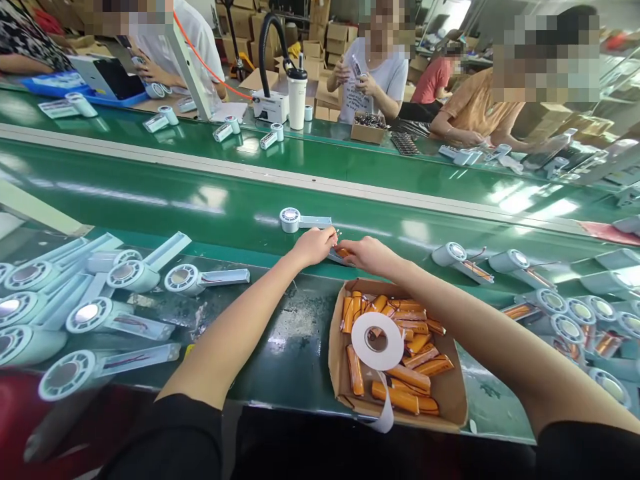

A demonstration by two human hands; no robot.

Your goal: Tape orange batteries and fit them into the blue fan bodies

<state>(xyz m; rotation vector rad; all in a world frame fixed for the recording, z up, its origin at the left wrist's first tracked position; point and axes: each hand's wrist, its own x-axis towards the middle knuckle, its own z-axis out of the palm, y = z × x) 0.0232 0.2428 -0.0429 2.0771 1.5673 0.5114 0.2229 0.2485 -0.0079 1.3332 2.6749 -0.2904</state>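
My left hand (314, 245) and my right hand (369, 255) meet at the near edge of the green conveyor belt (200, 200). Between them they grip a pale fan housing with an orange battery (343, 253) in it; the housing is mostly hidden by my fingers. Thin wires stick out near my left fingertips. Just beyond them another pale blue fan housing (300, 219) lies on the belt. Below my right hand sits a cardboard box (450, 393) of orange batteries with a white tape roll (377, 341) on top.
Several fan housings (100, 313) lie piled at left, and more with batteries fitted (550, 307) at right. Across the belt, other people work at a far bench with housings, a white tumbler (297, 98), a machine with a black hose (270, 103) and cardboard boxes.
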